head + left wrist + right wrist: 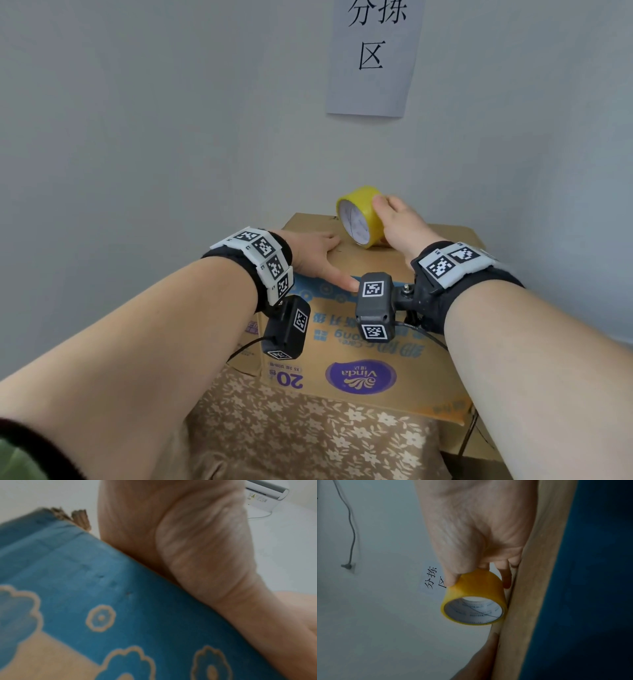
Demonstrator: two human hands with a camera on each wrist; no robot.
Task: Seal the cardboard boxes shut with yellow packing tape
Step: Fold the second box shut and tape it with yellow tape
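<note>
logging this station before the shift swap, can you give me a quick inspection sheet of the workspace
surface: floral cloth under the box
job's things: cardboard box, flaps down; yellow tape roll on edge on top
clutter: nothing seen
grips: left hand flat on box top; right hand holds the roll
cables: thin black leads from wrist cameras; wall cable
surroundings: pale wall, paper sign, wall unit

Your cardboard box (363, 373) reads "Vinda" and "20" (both upside down to you); the paper sign (375, 58) on the wall says "分拣区".
</note>
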